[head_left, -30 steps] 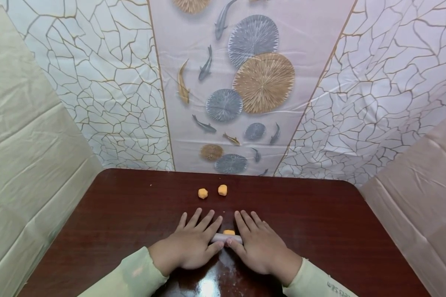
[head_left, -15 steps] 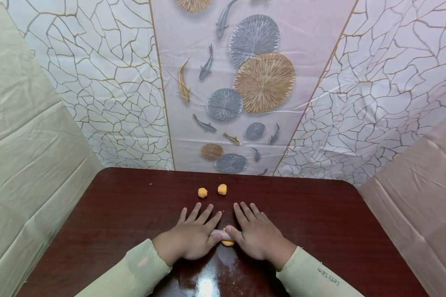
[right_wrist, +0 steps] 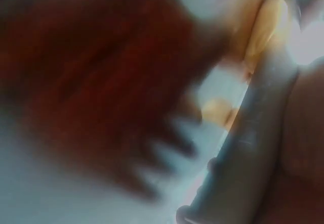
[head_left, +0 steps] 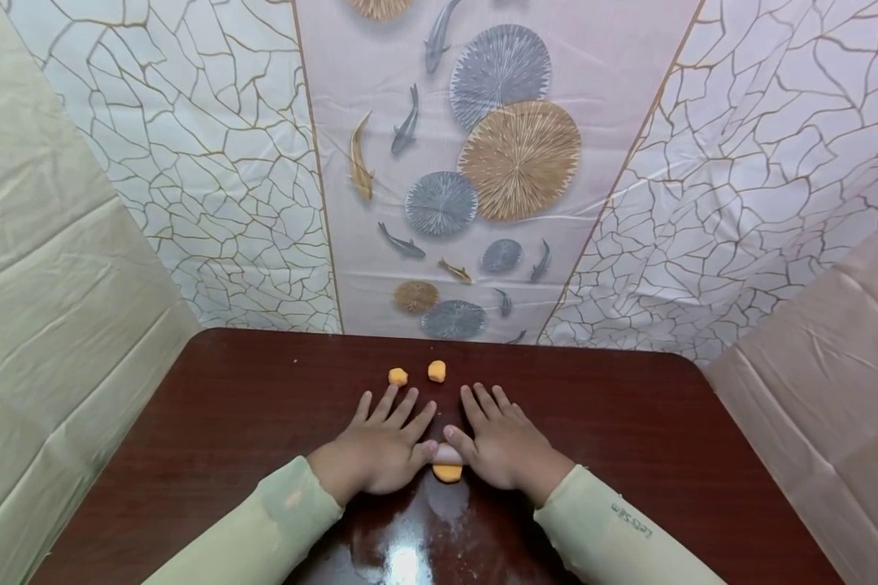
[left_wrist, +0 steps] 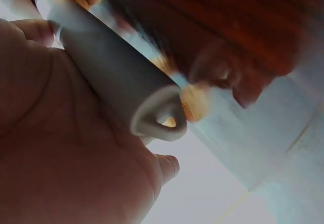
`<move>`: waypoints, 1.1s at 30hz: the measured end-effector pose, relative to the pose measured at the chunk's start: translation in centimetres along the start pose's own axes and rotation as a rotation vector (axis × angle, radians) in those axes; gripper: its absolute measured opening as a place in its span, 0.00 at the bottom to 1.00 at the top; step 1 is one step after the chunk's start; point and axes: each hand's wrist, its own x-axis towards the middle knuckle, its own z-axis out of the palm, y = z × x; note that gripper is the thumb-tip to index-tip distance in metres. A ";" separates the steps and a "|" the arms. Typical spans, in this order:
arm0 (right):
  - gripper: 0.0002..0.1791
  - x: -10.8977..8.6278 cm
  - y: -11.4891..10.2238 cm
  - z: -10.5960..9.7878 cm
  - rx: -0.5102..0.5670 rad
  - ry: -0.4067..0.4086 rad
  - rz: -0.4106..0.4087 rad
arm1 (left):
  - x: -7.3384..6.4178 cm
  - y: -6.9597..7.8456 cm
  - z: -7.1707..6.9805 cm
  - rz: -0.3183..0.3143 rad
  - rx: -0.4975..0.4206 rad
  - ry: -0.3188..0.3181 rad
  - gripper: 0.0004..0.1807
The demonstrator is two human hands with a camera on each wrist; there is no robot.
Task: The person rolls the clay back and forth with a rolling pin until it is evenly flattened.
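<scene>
A pale rolling pin [head_left: 449, 455] lies crosswise over a flattened piece of orange dough [head_left: 448, 474] on the table. My left hand [head_left: 383, 451] rests on the pin's left part and my right hand [head_left: 508, 443] on its right part. Both hands have their fingers spread and straight, pointing away from me, and the thumbs reach inward toward the pin's middle. The palms hide most of the pin in the head view. In the left wrist view the rolling pin [left_wrist: 111, 62] runs along the palm and shows a hollow end. The right wrist view catches the dough [right_wrist: 268, 24] beside the pin, blurred.
Two small orange dough lumps [head_left: 436, 371] sit farther back on the dark red-brown table [head_left: 593, 406], the left one just beyond the left fingertips. A patterned cloth [head_left: 439, 268] hangs behind the table, with beige cloth walls on both sides. Glare lies on the table's near part.
Both hands have moved forward, away from me, with the rolling pin. The pin has rolled from the dough's near side onto its far part, and the flattened dough now shows on the near side.
</scene>
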 end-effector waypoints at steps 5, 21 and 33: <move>0.46 0.6 0.1 -0.2 -0.002 -0.009 0.015 | 0.6 -0.1 -0.1 -0.015 0.014 0.013 0.40; 0.46 2.6 0.6 -0.7 0.003 -0.055 0.069 | 2.3 -0.7 -1.1 -0.061 0.039 0.036 0.41; 0.46 3.5 0.8 -0.9 0.014 -0.065 0.096 | 3.6 -1.4 -1.1 -0.061 0.085 0.071 0.39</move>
